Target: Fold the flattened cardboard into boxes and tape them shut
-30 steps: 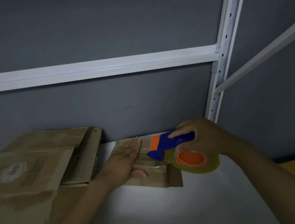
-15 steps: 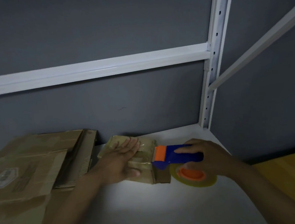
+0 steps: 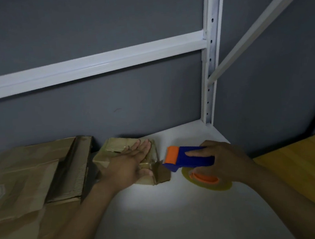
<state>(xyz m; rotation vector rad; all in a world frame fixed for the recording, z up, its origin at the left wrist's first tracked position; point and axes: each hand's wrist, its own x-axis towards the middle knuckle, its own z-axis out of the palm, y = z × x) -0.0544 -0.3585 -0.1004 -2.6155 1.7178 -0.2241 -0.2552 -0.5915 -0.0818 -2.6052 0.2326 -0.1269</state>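
Head view: left hand (image 3: 128, 165) flat, fingers straight, on box (image 3: 115, 147); right hand (image 3: 226, 161), fingers clamped round tape dispenser (image 3: 191, 158).

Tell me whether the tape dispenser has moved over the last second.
Yes. The tape dispenser in the right hand moved rightward off the small box: its nose sat on the box top before, now it is beside the box's right end.

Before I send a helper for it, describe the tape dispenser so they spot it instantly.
Follow the white shelf post down to the white table. Beside the small cardboard box, the right hand grips the tape dispenser. Only it is blue and orange.
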